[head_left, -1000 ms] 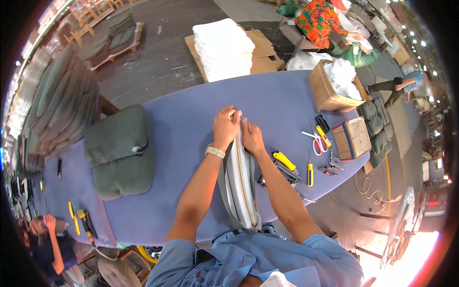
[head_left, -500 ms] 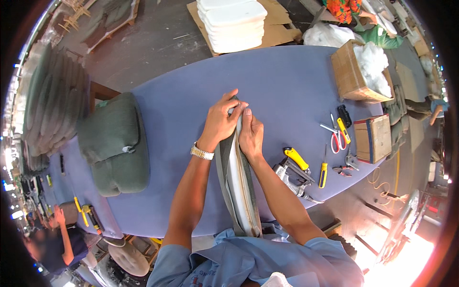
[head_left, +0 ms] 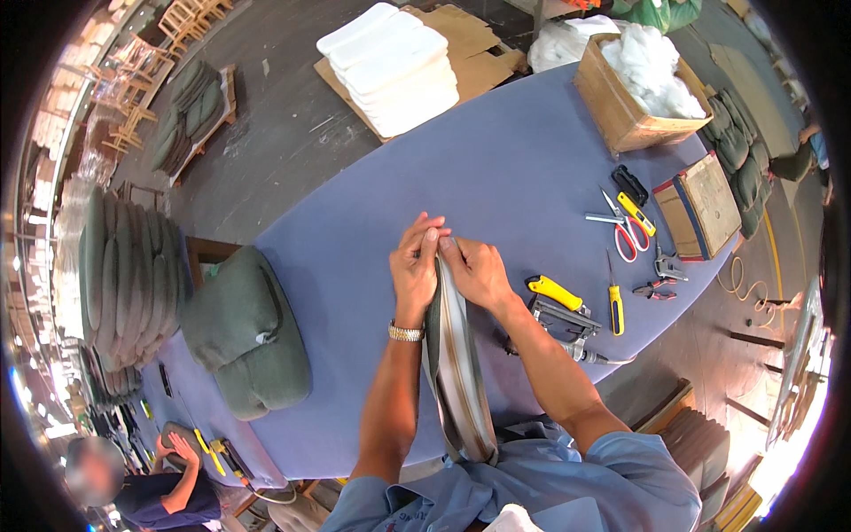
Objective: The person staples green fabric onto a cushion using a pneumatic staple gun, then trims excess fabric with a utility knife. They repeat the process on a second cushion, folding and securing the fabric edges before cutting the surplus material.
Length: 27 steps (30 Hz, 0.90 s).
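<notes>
A dark grey-green cushion cover [head_left: 432, 335] stands on edge against my body, its long opening turned up. White padding [head_left: 452, 312] shows between its two sides, and a brown zipper edge runs along the opening. At the far end of the opening, my left hand [head_left: 416, 268] pinches the cover with thumb and forefinger, other fingers partly extended. My right hand [head_left: 480, 273] grips the same end from the other side, its thumb close to the left thumb. The fingers hide the exact spot they hold.
A stapler gun [head_left: 567, 324], yellow knife [head_left: 554, 291], screwdriver [head_left: 616, 308], scissors [head_left: 631, 239] and pliers [head_left: 654, 290] lie right on the blue table [head_left: 355, 266]. Green cushions [head_left: 253, 332] lie left. Behind stand a box of stuffing [head_left: 620, 124] and white pads [head_left: 399, 75]. A co-worker [head_left: 168, 496] sits lower left.
The view has turned and shifted, so the table looks tilted. Both hands have drawn a little nearer my body, still together at the cover's far end.
</notes>
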Tool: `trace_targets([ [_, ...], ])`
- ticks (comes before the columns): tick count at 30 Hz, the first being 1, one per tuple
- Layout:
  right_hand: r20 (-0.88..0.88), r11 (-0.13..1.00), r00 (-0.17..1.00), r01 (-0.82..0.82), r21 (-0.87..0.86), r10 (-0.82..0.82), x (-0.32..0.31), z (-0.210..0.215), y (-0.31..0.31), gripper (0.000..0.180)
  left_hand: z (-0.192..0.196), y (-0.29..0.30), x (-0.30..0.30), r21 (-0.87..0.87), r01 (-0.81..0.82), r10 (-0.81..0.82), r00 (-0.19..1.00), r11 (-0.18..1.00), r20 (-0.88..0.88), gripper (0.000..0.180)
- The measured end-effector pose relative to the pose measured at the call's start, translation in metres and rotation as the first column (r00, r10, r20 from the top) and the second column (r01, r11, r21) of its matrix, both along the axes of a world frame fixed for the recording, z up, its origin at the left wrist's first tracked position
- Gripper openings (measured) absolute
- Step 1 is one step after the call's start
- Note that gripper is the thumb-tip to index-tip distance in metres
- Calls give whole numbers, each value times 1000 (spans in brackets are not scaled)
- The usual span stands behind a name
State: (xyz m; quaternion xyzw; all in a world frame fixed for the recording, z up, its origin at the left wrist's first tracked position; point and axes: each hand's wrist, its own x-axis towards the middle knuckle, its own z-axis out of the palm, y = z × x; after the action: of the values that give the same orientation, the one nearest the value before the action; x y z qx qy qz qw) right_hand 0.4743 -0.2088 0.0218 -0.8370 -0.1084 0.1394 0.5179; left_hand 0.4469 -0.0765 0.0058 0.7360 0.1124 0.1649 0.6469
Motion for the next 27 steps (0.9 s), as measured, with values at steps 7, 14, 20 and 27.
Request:
trace_targets([
  [7,232,997,970,-71,-3,70,-10,1,5,38,-7,-6,-8,-157,-51,59,997,986,49,29],
  [14,340,954,898,-217,-209,279,-21,31,2,35,-11,-7,-23,-207,-92,110,991,974,80,26],
  [20,357,929,886,-179,-324,296,-46,42,16,32,-7,4,-40,-249,-108,135,987,962,92,21],
  [27,-66,982,989,-124,142,134,-35,16,12,35,-2,35,-54,-256,-145,180,976,956,119,22],
])
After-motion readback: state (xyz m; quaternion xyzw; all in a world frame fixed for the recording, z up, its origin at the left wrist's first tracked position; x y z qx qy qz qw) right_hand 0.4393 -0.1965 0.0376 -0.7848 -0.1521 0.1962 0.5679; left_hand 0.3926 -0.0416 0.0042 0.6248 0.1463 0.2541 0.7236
